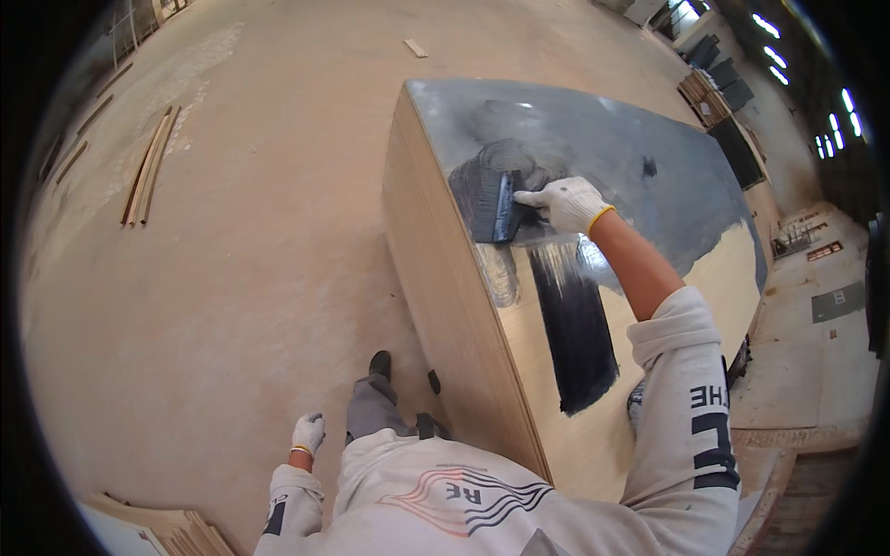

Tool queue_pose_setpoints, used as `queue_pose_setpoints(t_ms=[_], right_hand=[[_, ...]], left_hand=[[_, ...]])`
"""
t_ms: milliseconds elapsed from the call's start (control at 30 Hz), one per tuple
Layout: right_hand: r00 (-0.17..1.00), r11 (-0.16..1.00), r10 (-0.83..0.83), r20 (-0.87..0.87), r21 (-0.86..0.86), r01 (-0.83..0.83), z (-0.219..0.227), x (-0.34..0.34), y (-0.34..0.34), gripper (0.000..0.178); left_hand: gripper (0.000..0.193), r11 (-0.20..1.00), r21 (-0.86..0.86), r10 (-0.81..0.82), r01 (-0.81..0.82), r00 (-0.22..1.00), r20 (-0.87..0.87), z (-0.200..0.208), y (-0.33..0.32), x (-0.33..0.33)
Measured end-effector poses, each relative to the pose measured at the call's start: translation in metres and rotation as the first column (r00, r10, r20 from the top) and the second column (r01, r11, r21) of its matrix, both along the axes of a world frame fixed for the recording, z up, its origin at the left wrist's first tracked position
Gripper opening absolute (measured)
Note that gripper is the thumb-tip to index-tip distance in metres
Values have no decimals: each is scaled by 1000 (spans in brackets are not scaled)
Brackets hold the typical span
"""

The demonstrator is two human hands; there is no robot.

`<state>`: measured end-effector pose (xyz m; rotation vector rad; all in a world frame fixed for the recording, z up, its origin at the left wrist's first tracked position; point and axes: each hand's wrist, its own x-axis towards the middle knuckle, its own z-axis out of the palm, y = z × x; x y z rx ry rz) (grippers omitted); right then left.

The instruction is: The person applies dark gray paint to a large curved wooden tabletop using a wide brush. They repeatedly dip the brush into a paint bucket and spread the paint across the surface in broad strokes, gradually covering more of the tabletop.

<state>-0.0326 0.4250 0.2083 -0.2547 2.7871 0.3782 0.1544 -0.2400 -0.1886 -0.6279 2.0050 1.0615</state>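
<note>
My right hand (567, 202), in a white knit glove with a yellow cuff, grips a wide flat scraper (503, 208) with the fingers closed round its hidden handle. The scraper's long edge rests on wet black coating near the left edge of a pale wooden panel (667, 324). That panel tops a tall stack of boards (436, 250). Dark grey coating covers its far part, and a thick black stripe (575, 338) runs across bare wood nearer me. My left hand (309, 433), gloved too, hangs low beside my leg with its fingers curled, and nothing shows in it.
Long wooden strips (148, 171) lie on the dusty floor at left, with a small piece of wood (414, 48) farther off. More boards (167, 528) are at the lower left. Stacked boards (706, 97) stand at the far right. A dark object (635, 403) is partly behind my sleeve.
</note>
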Motion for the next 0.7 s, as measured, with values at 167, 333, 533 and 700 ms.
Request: queue_pose_setpoints(t_ms=[167,333,533,700], right_hand=[[953,981,184,241,11,-193,22,89,-39,57],[970,981,193,146,-7,-195,39,127,-21,55],[997,998,-69,21,-2,69,22,86,-47,58],[952,966,259,163,-42,-256,33,209,-53,54]], left_hand=[[36,946,101,311,-308,950,-23,3,-16,74],[37,935,27,354,-355,935,34,-1,-37,169],[36,979,-8,203,-203,979,-24,3,-44,225],[40,865,145,483,-481,875,25,-10,-36,258]])
